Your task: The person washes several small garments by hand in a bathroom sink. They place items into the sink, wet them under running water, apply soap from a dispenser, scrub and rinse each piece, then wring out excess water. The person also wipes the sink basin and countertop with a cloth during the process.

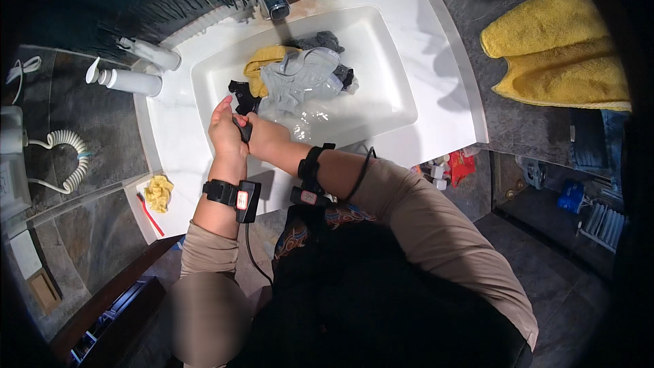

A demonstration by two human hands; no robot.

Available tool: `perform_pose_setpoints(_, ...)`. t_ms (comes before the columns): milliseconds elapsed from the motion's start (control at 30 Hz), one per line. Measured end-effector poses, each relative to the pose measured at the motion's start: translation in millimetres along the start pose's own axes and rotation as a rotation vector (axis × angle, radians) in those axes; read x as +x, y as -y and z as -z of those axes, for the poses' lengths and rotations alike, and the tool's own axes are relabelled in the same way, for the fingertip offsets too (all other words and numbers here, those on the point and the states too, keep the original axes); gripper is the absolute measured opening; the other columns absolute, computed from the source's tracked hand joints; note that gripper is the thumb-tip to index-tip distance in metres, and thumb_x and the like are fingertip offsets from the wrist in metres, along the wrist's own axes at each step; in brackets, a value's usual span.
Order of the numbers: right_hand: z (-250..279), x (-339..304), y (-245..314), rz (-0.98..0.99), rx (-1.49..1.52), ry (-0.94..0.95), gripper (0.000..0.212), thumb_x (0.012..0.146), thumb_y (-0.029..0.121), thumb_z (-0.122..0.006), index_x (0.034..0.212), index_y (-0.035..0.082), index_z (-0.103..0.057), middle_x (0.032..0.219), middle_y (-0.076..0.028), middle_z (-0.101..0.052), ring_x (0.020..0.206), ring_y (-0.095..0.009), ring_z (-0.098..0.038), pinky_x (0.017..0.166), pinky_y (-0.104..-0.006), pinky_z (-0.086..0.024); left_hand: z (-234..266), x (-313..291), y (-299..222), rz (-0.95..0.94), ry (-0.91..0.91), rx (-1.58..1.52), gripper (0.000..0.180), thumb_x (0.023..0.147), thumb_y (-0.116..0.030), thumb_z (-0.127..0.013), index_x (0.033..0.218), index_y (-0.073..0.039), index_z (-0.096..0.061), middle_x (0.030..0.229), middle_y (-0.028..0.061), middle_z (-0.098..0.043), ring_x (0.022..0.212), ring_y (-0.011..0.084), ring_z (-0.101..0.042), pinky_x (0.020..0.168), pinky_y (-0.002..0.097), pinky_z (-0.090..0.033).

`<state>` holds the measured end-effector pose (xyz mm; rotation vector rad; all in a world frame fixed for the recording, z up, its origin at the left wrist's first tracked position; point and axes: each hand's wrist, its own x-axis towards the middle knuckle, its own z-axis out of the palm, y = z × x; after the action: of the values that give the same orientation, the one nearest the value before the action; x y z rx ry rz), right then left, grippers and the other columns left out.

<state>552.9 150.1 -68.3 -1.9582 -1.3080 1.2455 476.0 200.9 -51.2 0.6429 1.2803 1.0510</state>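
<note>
My left hand (226, 129) and my right hand (268, 138) meet above the front left part of the white sink (385, 95). A small dark cloth (243, 129) is pressed between them, mostly hidden by the fingers. My right hand is closed around its side of it, and the left holds it against the palm with its fingertips pointing up. Just beyond lie wet clothes in shallow water: a light grey garment (300, 75), a yellow cloth (257, 69), a black piece (241, 97) and a dark grey one (320, 41).
A dark faucet (271, 0) reaches over the sink's back edge. Two white bottles (133, 82) stand at the left, one with a pump. On the front left corner sit a crumpled yellow cloth (158, 193) and a red strip (151, 216). Yellow towels (558, 51) hang at the right.
</note>
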Motion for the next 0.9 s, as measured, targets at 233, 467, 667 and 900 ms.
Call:
perform_pose_setpoints(233, 52.4, -4.7, 18.5, -0.054, 0.592, 0.573, 0.019, 0.075, 0.023, -0.066, 0.072, 0.006, -0.058, 0.064, -0.006, -0.060, 0.041, -0.016, -0.048, 0.038, -0.0303, -0.034, 9.9, 0.3, -63.8, 0.321, 0.700, -0.157, 0.073, 0.087, -0.066, -0.042, 0.110, 0.002, -0.056, 0.080, 0.0076, -0.057, 0.086, 0.0219, -0.056, 0.082, 0.0365, -0.049)
perform_pose_setpoints(467, 91.9, -43.0, 41.1, -0.156, 1.368, 1.382, 0.023, 0.086, 0.018, -0.054, 0.097, -0.002, -0.057, 0.056, 0.001, -0.044, 0.039, -0.006, -0.033, 0.036, -0.0201, -0.027, -9.9, -41.2, -97.0, 0.164, 1.137, -0.169, 0.047, 0.069, -0.021, -0.080, 0.100, -0.009, -0.047, 0.113, 0.0168, -0.055, 0.114, 0.0349, -0.053, 0.093, 0.0452, -0.048)
perform_pose_setpoints(667, 81.3, -63.2, 38.3, -0.130, 1.148, 1.101, 0.015, 0.084, 0.016, -0.064, 0.077, 0.010, -0.052, 0.063, 0.002, -0.045, 0.041, -0.003, -0.031, 0.035, -0.0187, -0.021, -13.5, -68.9, -91.3, 0.016, 0.952, 0.015, 0.032, 0.080, -0.010, -0.064, 0.106, -0.005, -0.046, 0.071, 0.0045, -0.053, 0.068, 0.0153, -0.055, 0.067, 0.0305, -0.047)
perform_pose_setpoints(900, 57.6, -62.5, 22.4, -0.025, 0.746, 0.800, 0.020, 0.075, 0.017, -0.068, 0.069, 0.011, -0.049, 0.056, 0.004, -0.041, 0.041, -0.006, -0.029, 0.038, -0.0239, -0.018, -5.6, -81.1, -75.9, -0.204, 0.791, 0.396, 0.025, 0.089, -0.005, -0.053, 0.114, -0.001, -0.053, 0.067, 0.0019, -0.052, 0.064, 0.0100, -0.053, 0.063, 0.0248, -0.045)
